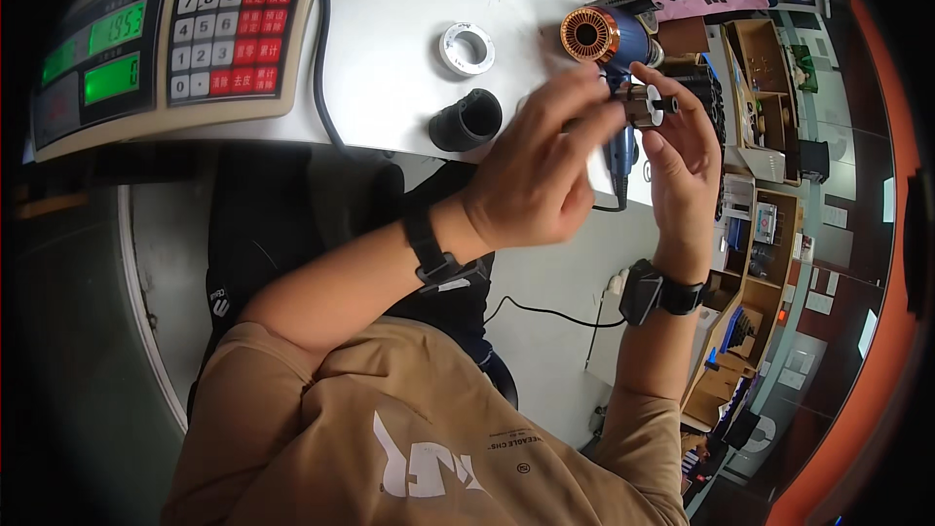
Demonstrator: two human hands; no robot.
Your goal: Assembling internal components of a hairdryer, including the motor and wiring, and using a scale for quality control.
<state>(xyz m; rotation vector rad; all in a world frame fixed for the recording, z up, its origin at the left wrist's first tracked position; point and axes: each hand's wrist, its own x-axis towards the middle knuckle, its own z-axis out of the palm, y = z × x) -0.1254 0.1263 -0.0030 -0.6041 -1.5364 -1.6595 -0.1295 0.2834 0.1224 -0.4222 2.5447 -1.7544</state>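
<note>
Small cylindrical part (638,107), shiny, brownish, white at one end

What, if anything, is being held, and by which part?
The right hand holds a small cylindrical part, apparently around its sides. Whether the blurred left hand grips it cannot be told.

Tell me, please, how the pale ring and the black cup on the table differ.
The ring is pale and shallow; the cup is black and deeper. The ring lies farther in on the table, the cup near the table's edge. Both are round and hollow.
</note>
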